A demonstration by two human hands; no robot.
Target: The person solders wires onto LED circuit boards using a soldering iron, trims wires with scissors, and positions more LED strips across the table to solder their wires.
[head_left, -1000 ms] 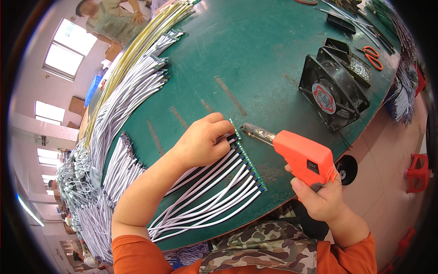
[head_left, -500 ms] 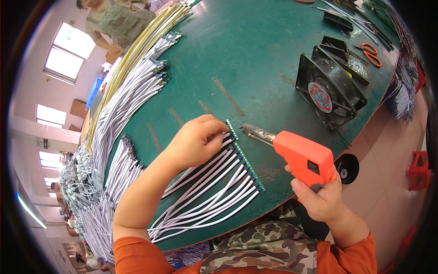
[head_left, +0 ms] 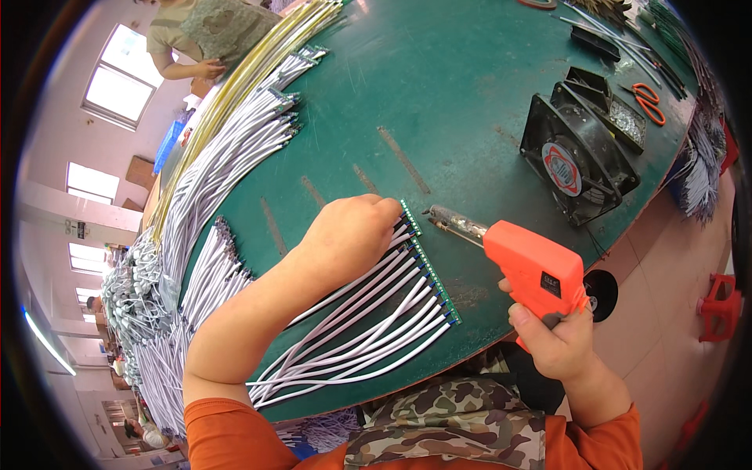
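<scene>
My right hand (head_left: 560, 345) grips an orange soldering gun (head_left: 533, 262) by its handle. The gun's metal tip points left and stands a little apart from a narrow green circuit board strip (head_left: 435, 270). Along the strip's left edge a row of white cables (head_left: 368, 341) with dark blue ends is attached, fanning toward the table's near edge. My left hand (head_left: 352, 235) is closed at the strip's far end, over the uppermost cables. Its fingertips are turned away, so what they pinch is hidden.
A black square fan (head_left: 580, 160) stands on the green table (head_left: 439, 94) to the right, with small black trays (head_left: 619, 117) and orange-handled scissors (head_left: 648, 104) behind it. Bundles of white cables (head_left: 235, 157) line the left. Another person (head_left: 211, 35) stands at the far left.
My left hand has shifted right and turned, its fingers now hidden over the strip's far end. The view has shifted slightly; the soldering gun stays beside the strip.
</scene>
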